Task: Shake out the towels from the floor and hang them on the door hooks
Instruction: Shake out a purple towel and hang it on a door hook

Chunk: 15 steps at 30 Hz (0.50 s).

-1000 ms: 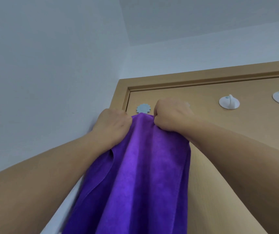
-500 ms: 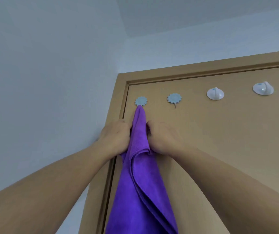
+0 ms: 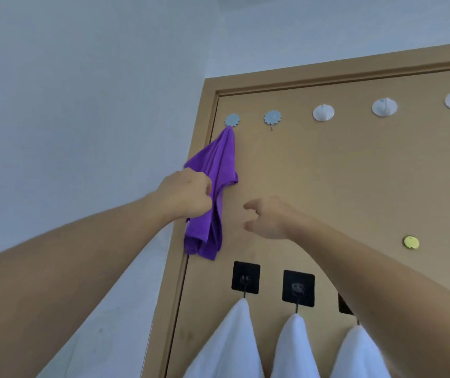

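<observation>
A purple towel (image 3: 219, 162) hangs from the leftmost blue flower hook (image 3: 231, 120) at the top left of the wooden door (image 3: 341, 186). My left hand (image 3: 188, 195) is closed on the towel's left edge about halfway down. My right hand (image 3: 269, 216) hovers just right of the towel, fingers curled apart, holding nothing. Three white towels (image 3: 234, 345) hang from black square hooks (image 3: 245, 277) lower on the door.
A second blue flower hook (image 3: 272, 117) and three white round hooks (image 3: 323, 112) run along the door's top, all bare. A small yellow disc (image 3: 411, 242) sits at mid-right. A white wall (image 3: 82, 105) stands to the left of the door frame.
The towel now hangs from the hook. My right hand has let go and dropped away to the right. My left hand slid lower along the towel. The view has pulled back and down.
</observation>
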Motion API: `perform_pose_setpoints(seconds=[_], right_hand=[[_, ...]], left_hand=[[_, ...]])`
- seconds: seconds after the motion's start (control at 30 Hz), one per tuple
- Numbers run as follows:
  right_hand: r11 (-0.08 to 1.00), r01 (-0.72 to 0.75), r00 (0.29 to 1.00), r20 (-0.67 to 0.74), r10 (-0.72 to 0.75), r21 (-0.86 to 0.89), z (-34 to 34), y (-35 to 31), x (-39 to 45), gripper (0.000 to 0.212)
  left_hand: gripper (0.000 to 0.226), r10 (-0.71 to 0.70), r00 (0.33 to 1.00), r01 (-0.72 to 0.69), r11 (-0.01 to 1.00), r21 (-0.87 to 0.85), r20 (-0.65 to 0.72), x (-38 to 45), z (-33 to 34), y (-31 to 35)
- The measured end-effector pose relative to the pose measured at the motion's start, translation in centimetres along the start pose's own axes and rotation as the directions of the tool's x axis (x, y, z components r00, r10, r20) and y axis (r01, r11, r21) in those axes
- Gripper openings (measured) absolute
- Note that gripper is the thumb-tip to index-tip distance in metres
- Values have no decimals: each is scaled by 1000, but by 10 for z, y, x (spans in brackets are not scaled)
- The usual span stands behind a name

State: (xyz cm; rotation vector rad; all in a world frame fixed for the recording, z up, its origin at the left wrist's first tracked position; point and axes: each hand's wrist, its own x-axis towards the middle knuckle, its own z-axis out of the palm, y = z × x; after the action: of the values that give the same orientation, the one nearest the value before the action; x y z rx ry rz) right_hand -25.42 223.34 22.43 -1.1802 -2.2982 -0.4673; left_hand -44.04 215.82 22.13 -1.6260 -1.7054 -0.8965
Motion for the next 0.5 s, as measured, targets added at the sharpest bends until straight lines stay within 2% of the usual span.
perform_pose_setpoints(seconds=[0.13, 0.27, 0.4, 0.5], right_hand=[[999, -12, 999, 48, 9, 50, 1, 8, -79, 63], [996, -29, 995, 95, 21, 85, 1, 13, -154, 61], [993, -92, 984, 162, 80, 69, -2, 15, -223, 62], [983, -164, 971, 191, 147, 81, -1, 11, -278, 60]], left_hand=[[25, -6, 999, 5, 999, 35, 44, -70, -19, 35], [23, 8, 990, -6, 1000, -13, 142, -130, -28, 66], [42, 59, 958, -43, 997, -63, 279, -178, -29, 93], [45, 116, 941, -79, 989, -126, 319, -209, -20, 108]])
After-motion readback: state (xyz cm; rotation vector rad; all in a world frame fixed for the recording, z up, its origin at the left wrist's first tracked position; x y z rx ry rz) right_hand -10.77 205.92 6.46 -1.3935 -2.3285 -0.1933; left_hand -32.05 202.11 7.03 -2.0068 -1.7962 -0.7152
